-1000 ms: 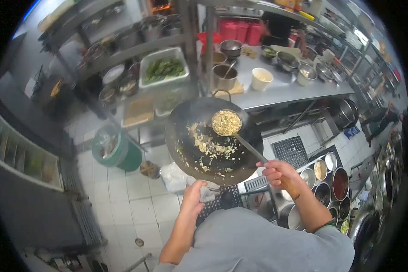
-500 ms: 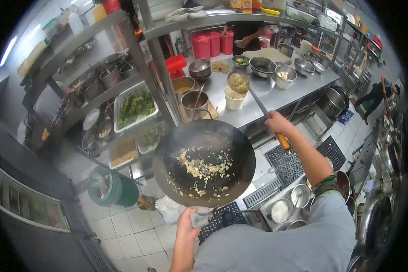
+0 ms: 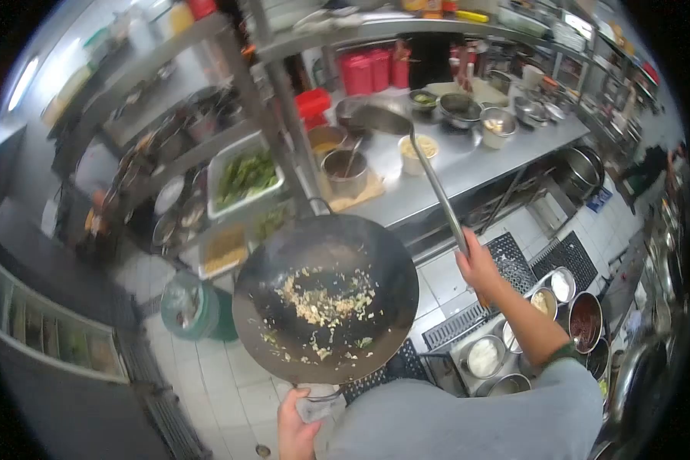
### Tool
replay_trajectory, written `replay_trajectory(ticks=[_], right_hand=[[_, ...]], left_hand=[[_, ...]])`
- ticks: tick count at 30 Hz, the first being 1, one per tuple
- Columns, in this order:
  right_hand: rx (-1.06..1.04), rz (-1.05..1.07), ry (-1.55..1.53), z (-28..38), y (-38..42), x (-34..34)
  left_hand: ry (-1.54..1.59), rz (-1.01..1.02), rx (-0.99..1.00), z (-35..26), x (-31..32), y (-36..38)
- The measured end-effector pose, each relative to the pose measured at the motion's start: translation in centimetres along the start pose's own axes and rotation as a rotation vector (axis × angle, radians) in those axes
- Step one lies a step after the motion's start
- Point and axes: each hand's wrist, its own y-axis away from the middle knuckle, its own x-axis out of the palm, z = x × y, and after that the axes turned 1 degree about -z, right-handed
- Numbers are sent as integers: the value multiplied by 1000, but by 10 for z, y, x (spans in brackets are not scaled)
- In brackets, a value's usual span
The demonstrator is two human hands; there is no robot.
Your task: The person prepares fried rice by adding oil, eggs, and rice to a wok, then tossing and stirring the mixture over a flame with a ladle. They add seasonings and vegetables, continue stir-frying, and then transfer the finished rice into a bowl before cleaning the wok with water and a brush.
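At the near rim of a large dark wok (image 3: 284, 360), my left hand (image 3: 297, 425) is closed on its loop handle through a folded grey cloth (image 3: 314, 408). Chopped white, yellow and green food (image 3: 330, 303) lies scattered in the wok's bottom. My right hand (image 3: 479, 268) grips the long handle of a metal ladle (image 3: 441, 193). The ladle's bowl (image 3: 386, 116) is tilted above the steel counter; whether anything remains inside cannot be seen. Just below and right of it stands a white tub (image 3: 419, 155) filled with pale food.
Steel counter (image 3: 468, 188) ahead holds pots and several bowls. Left, shelving carries a tray of greens (image 3: 245, 180). A green bin (image 3: 218, 310) stands on the tiled floor. Containers including a bowl of white contents (image 3: 484, 357) are at right. A person in dark clothes (image 3: 429, 61) stands behind the counter.
The food in the ladle is no longer visible, and its bowl has tipped and moved up and left. The wok has shifted slightly left and down in view.
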Motion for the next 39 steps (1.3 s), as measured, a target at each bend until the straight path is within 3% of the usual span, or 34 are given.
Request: replay_trajectory(ticks=[1,3,5,6,8,10,13,14,16,17,20,22,23,25,26,28,29,32,33,34,35,37,38,39], right_hand=[[-59,85,62,-1,34,8],[43,425,174,9,98,41],[34,584,81,76,101,68],[45,653,38,108,108,80],[13,695,-67,145,106,92],[-69,628,-127,166,92,86],[-115,612,-144,144,114,74],[91,700,-116,167,117,69],[78,658,-195,167,129,88],[39,610,-249,174,123,97],[144,684,70,213,127,90],[81,725,192,208,136,118],[58,795,133,208,144,145],[426,983,-364,224,167,185],[576,1087,-640,226,169,200],[976,1136,-1043,233,150,203],[1169,1133,-1253,234,142,205],[1033,1265,-1543,184,120,159],[916,1154,-1442,174,106,140],[805,1020,-1339,165,93,115],[711,876,-1234,159,85,94],[448,555,-607,155,49,59],[131,314,-157,114,24,60],[100,160,45,119,10,44]], left_hand=[[223,-50,-144,2,-11,3],[700,-173,-384,-4,-37,-4],[560,-224,-245,-1,-43,-40],[579,-171,-202,38,-73,-89],[266,-165,15,4,-62,-76],[556,-123,-116,30,-89,-115],[594,-327,12,24,-92,-29],[580,-311,-57,16,-103,-22],[580,-284,-208,6,-126,-11],[489,-297,-114,16,-130,-7],[176,-430,182,53,-122,10],[-56,-533,222,70,-106,18],[-175,-574,235,77,-103,22],[-363,-651,231,80,-108,-9],[-478,-770,337,120,-129,-46],[96,-375,71,97,-170,-65],[228,-381,-43,99,-185,-58],[533,-356,-324,124,-211,-36],[575,-310,-367,145,-212,-28],[538,-420,-400,162,-209,-23],[584,-402,-427,152,-196,-15],[572,-483,-434,151,-178,-10],[551,-525,-443,153,-172,-10],[561,-526,-424,155,-159,-9]])
